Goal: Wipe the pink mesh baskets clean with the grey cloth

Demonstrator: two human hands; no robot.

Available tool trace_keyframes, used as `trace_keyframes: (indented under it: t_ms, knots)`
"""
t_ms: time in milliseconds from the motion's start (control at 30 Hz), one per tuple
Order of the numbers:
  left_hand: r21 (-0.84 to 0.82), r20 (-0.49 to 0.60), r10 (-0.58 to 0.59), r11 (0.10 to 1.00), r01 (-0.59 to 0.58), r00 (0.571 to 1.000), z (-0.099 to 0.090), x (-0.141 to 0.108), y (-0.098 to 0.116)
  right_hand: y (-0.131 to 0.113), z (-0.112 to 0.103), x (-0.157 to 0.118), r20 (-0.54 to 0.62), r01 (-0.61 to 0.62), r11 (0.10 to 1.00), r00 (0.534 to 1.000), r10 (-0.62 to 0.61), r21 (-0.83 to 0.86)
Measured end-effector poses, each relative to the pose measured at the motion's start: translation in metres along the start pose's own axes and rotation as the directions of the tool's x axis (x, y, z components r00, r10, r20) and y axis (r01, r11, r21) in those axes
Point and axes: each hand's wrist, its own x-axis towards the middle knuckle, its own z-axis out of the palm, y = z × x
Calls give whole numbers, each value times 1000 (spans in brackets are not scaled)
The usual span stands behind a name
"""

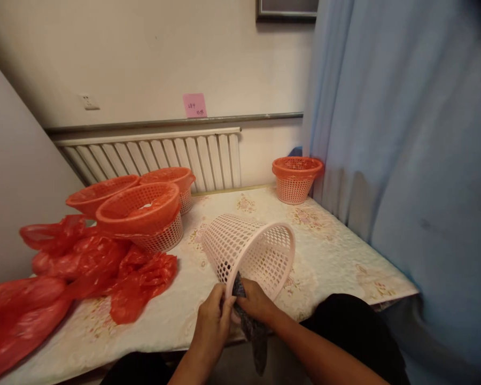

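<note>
A pale pink perforated plastic wastebasket lies tilted on the bed-like surface, its open mouth turned toward me and to the right. My left hand is closed on the near edge of its rim, thumb on top. My right hand grips a dark grey cloth at the basket's mouth, close beside my left thumb. One part of the cloth reaches up inside the rim, and the rest hangs below my hand. Dark patches show through the holes near the rim.
Pink baskets lined with red bags stand at the left, with loose red plastic bags before them. Another lined basket stands at the back right. A flowered cover lies underneath. A blue curtain hangs at right; a radiator is behind.
</note>
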Motion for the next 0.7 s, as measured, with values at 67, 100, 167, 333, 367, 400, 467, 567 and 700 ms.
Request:
trace_keyframes:
  t_ms: [67, 100, 167, 333, 367, 400, 467, 567, 700]
  knots:
    - [35, 1, 4, 999, -4, 1000, 0, 0, -1, 1, 2, -2, -1, -3, 999, 1000, 3, -32]
    - [63, -4, 7, 998, -7, 1000, 0, 0, -1, 5, 2, -3, 1, -14, 998, 1000, 14, -61]
    - [109, -3, 5, 994, -5, 1000, -1, -2, -3, 16, 0, -2, -2, -52, 990, 999, 52, -132]
    - [123, 23, -9, 992, 6, 1000, -3, -5, -6, 45, -22, 12, -76, -192, 938, 981, 177, -289]
    - [123, 26, -10, 992, 7, 1000, -3, -5, -6, 49, -29, 16, -96, -219, 925, 975, 199, -309]
    - [124, 28, -12, 992, 8, 1000, -4, -5, -6, 53, -38, 21, -119, -243, 914, 969, 215, -326]
    - [128, 31, -13, 992, 9, 999, -3, -5, -7, 59, -56, 30, -166, -278, 895, 958, 233, -348]
    - [124, 26, -6, 992, 3, 1000, -2, -5, -9, 69, -81, 41, -228, -311, 881, 944, 241, -358]
    - [121, 56, -22, 993, 15, 998, 0, -4, -8, 75, -81, 42, -215, -342, 881, 935, 283, -327]
